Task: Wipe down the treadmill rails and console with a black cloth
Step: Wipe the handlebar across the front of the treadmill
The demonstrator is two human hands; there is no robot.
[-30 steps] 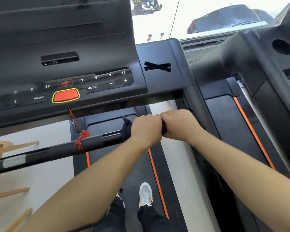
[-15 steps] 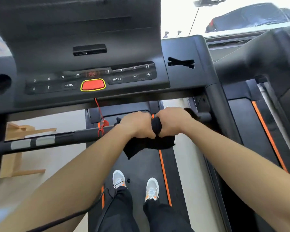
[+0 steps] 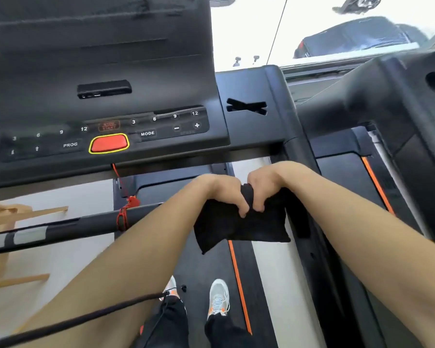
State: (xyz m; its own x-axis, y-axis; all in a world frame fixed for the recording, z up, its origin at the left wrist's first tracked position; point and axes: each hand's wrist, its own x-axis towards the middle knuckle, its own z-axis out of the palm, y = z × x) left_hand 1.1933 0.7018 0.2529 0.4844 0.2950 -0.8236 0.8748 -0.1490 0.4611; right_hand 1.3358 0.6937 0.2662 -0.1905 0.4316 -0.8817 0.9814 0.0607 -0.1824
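One treadmill console (image 3: 106, 101), two hands (image 3: 220, 190) (image 3: 266, 183) gripping one black cloth (image 3: 239, 224)

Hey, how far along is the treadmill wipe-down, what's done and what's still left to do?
Nothing shows as finished; no surface looks visibly cleaned. In hand: both the left hand and right hand grip the black cloth, bunched between them and hanging off the crossbar. Left: the console above isn't being touched, and the right rail isn't either.
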